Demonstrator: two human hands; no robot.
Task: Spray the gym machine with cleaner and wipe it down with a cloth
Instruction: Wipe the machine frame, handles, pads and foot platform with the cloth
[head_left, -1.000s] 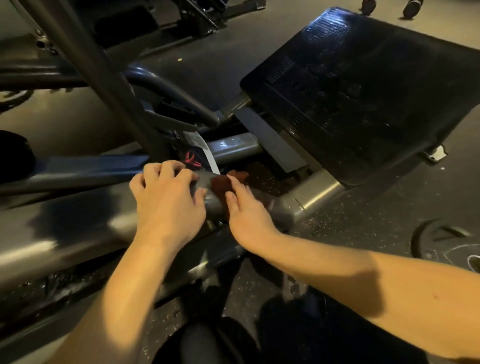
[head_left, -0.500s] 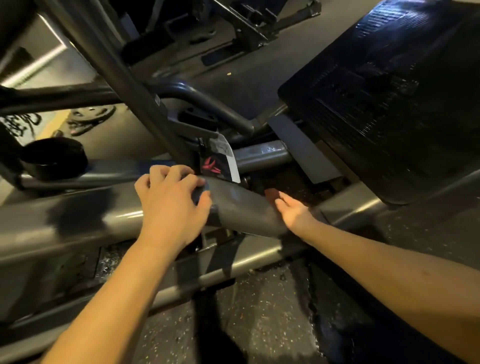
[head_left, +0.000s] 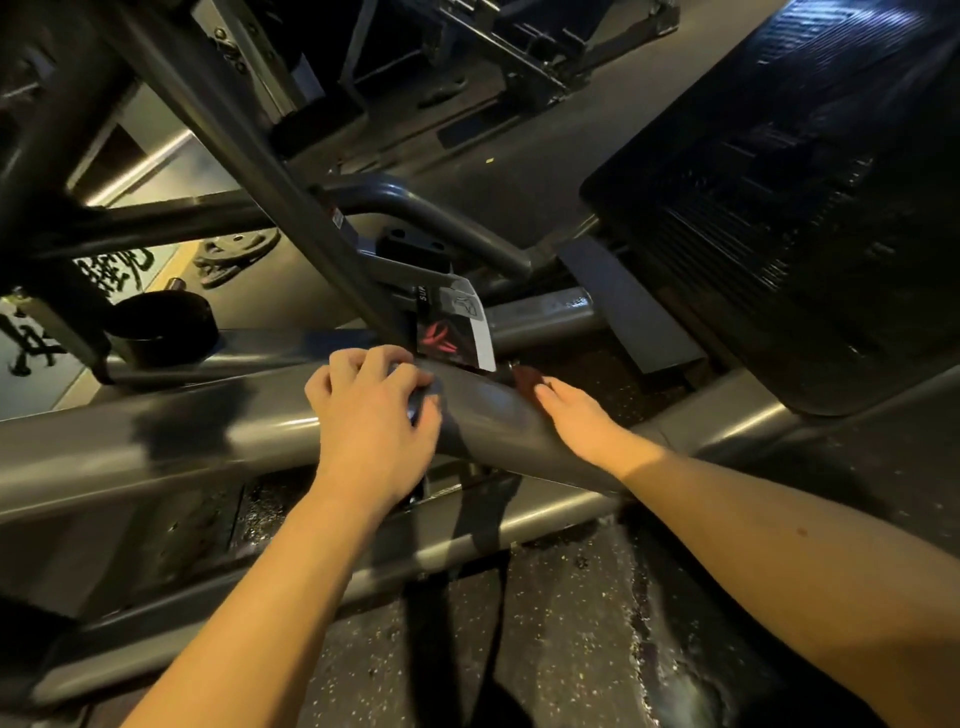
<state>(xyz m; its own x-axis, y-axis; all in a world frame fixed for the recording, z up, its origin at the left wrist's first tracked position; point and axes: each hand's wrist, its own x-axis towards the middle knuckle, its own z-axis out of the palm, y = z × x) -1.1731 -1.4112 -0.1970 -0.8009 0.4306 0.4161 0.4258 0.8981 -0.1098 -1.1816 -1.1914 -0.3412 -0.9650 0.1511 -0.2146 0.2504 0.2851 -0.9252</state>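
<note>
The gym machine's thick grey frame tube (head_left: 208, 436) runs across the middle of the head view. My left hand (head_left: 371, 415) sits on top of it, fingers curled over its upper edge beside a black label with a red logo (head_left: 441, 338). To the right, my right hand (head_left: 576, 421) lies over the tube with straight fingers. It presses a dark red cloth (head_left: 525, 378) against the tube's far side; only a corner of the cloth shows past the fingertips. No spray bottle is in sight.
A large black ribbed footplate (head_left: 779, 208) fills the upper right. A slanted grey upright (head_left: 249, 171) crosses above my left hand. A black round stopper (head_left: 161, 325) and weight plates (head_left: 234, 254) lie at the left. Speckled rubber floor (head_left: 571, 649) is below, wet in places.
My right hand slid the cloth from the top of the tube rightward and over to its far side. My left hand stayed in place on the tube. The view tilted up.
</note>
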